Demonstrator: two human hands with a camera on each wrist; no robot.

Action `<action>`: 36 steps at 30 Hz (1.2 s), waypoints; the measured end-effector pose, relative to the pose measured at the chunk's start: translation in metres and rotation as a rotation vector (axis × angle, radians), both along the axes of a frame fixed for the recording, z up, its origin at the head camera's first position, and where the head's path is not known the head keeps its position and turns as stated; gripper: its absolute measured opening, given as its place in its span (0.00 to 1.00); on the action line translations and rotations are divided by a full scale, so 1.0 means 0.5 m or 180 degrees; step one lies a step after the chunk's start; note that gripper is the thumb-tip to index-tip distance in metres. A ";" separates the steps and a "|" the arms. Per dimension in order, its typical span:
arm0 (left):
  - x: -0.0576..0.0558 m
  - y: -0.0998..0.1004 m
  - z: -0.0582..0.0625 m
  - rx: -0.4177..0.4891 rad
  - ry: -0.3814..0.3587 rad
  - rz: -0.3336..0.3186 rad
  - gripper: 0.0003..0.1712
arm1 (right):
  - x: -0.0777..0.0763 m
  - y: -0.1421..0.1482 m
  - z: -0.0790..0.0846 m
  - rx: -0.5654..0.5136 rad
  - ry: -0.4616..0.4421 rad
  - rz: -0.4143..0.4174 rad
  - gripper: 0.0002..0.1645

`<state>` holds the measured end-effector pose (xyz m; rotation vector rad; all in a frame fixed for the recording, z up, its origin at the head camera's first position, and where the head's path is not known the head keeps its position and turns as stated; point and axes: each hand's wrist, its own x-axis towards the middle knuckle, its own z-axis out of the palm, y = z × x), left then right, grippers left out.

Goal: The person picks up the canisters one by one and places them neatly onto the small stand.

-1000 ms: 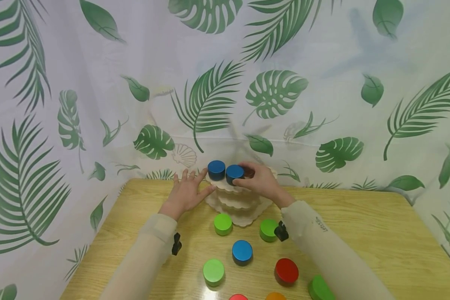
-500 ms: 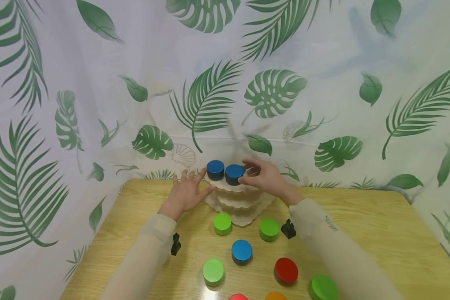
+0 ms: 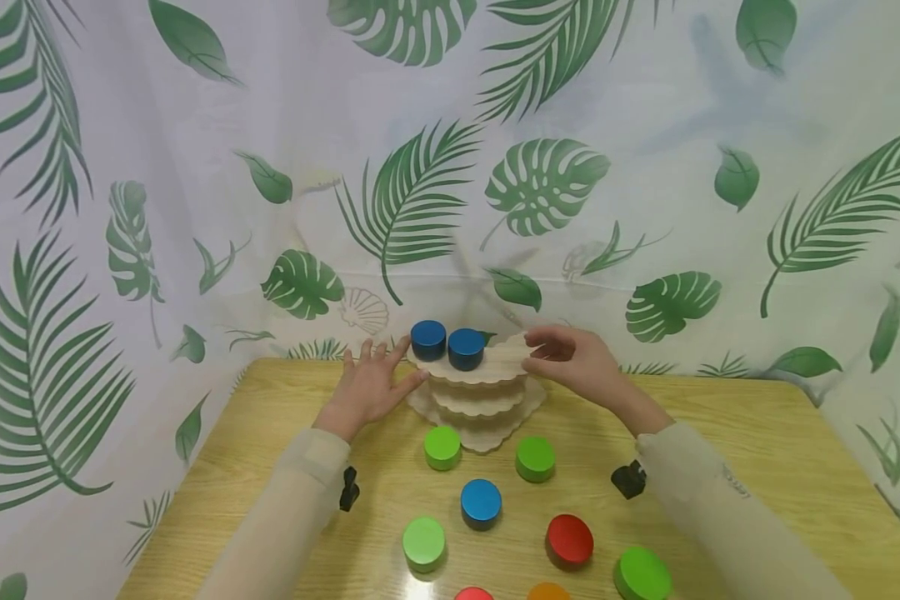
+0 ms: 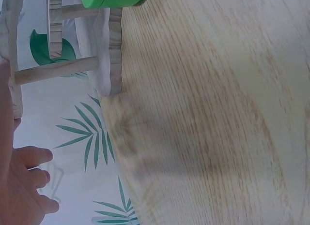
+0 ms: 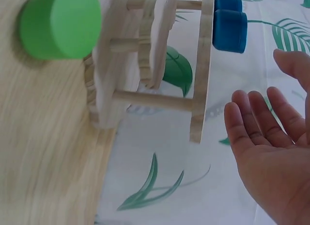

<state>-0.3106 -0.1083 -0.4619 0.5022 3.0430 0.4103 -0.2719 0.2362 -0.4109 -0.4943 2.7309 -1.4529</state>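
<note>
A scalloped three-level wooden stand [image 3: 487, 371] stands at the back of the table, with two blue round blocks [image 3: 466, 349] side by side on the left part of its top board. My left hand [image 3: 367, 387] is at the stand's left end, fingers spread, its thumb and index fingertip at the top board's edge near the left blue block. At the right end of the same board hovers my right hand [image 3: 581, 367], fingers loosely bent and nothing between them. In the right wrist view the right hand [image 5: 271, 138] shows its bare palm, apart from the blue blocks [image 5: 229, 31].
In front of the stand lie several round blocks: light green [image 3: 423, 543], green [image 3: 535, 459], blue [image 3: 481, 503], red [image 3: 569, 541] and orange [image 3: 548, 592]. A leaf-printed white curtain [image 3: 450, 283] hangs right behind the stand, along the wooden table's [image 3: 735, 467] back edge.
My right hand has let go of the right blue block and moved away to the right, past the top board's end. The left hand and both blue blocks have stayed put.
</note>
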 end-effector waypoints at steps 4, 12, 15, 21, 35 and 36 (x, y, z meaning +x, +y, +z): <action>-0.001 0.001 -0.001 0.0003 0.0007 -0.0011 0.49 | 0.018 0.031 -0.010 -0.0097 -0.0047 -0.0027 0.29; -0.002 -0.001 -0.004 0.0031 -0.0004 -0.0028 0.49 | 0.051 0.077 -0.040 -0.0178 -0.0184 0.0003 0.30; -0.003 -0.001 -0.004 0.0055 -0.0011 -0.0030 0.49 | 0.063 0.087 -0.053 -0.0130 -0.0238 -0.0016 0.31; -0.001 -0.002 -0.004 0.0065 -0.0022 -0.0036 0.48 | 0.080 0.103 -0.084 -0.0136 -0.0298 0.0062 0.29; -0.001 -0.002 -0.006 0.0064 -0.0059 -0.0021 0.48 | 0.104 0.108 -0.173 -0.0116 -0.0628 0.0565 0.36; -0.001 -0.002 -0.007 0.0069 -0.0062 -0.0020 0.49 | 0.105 0.106 -0.179 -0.0113 -0.0638 0.0604 0.36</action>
